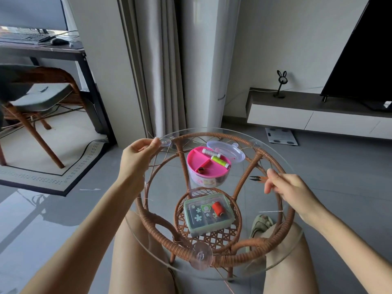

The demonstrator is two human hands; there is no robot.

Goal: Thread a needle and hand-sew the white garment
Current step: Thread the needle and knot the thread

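My left hand (140,153) is raised over the table's far left rim, thumb and forefinger pinched on a thin thread (150,135) that is barely visible. My right hand (286,187) is at the right rim, fingers pinched on a fine strand as well. An open pink sewing kit (199,164) holds a grey spool (211,153), a yellow-green spool (220,161) and a small brown spool. Small orange-handled snips (257,178) lie by my right fingertips. A thin pale sliver (271,211) lies on the glass. No white garment is in view.
The round glass top (244,270) rests on a rattan frame (214,135). Lower down, a green box (209,215) with a red spool (218,209) sits on the small woven shelf. The kit's clear lid (230,150) leans behind it. My knees flank the table.
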